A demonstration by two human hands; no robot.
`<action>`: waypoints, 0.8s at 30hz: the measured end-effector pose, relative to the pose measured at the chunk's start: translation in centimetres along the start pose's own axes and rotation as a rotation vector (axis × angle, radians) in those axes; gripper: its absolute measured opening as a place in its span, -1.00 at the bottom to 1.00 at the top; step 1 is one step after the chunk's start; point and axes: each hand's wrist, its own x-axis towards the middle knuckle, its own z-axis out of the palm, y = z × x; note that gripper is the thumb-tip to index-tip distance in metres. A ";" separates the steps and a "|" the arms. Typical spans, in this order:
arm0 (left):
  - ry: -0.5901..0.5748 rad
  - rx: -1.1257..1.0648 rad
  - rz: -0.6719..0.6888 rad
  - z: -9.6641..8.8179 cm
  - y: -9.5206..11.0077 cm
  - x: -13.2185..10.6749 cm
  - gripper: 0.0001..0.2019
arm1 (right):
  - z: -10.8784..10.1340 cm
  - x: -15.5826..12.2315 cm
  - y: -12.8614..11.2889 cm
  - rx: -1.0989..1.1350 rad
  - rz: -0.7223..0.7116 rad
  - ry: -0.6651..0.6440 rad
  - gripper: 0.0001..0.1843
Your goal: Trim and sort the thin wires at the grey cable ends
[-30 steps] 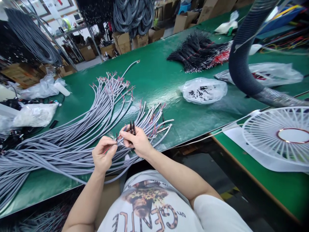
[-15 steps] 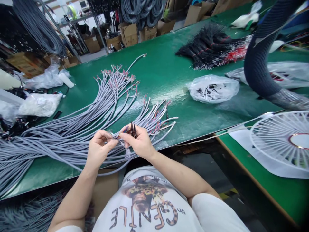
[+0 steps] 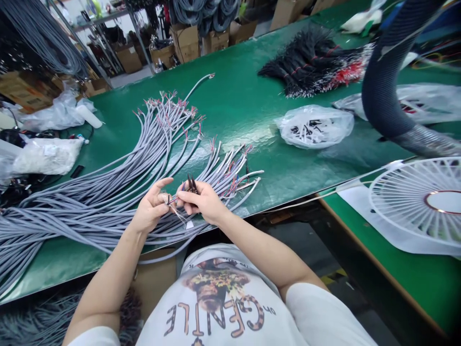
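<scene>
My left hand (image 3: 153, 205) is closed in a pinch on the thin loose wires at a cable's end, its index finger raised. Against it, my right hand (image 3: 203, 201) is closed around a pair of small dark snips (image 3: 192, 184). The two dark tips of the snips stand up apart above my fingers. The right thumb and fingertips also pinch the thin wires between the hands. A few strands and a small white tag (image 3: 189, 224) hang below. Under both hands lies a bundle of grey cables (image 3: 118, 211), with stripped red and white wire ends fanned out on the right.
A second fan of grey cable ends (image 3: 165, 115) lies farther back on the green table (image 3: 230, 96). To the right are a clear bag of small black and white parts (image 3: 315, 127), bundled black wires (image 3: 309, 62), a thick dark hose (image 3: 383, 86) and a white fan (image 3: 414, 202).
My left index finger has lifted and straightened. The right hand and snips have shifted slightly left, and the strands between the hands now hang more visibly. The view has tilted slightly.
</scene>
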 end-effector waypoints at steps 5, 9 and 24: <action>-0.072 -0.016 0.012 -0.7 -0.5 0.2 -0.35 | -0.3 1.9 1.5 0.044 0.131 -0.042 -0.67; -0.056 -0.013 -0.001 -0.8 -0.9 0.2 -0.64 | -0.3 2.5 2.0 0.002 0.154 -0.058 -0.67; -0.006 0.089 -0.171 -0.3 -0.9 0.8 -0.66 | -2.8 -3.1 -4.2 -1.238 -0.339 -0.093 -0.58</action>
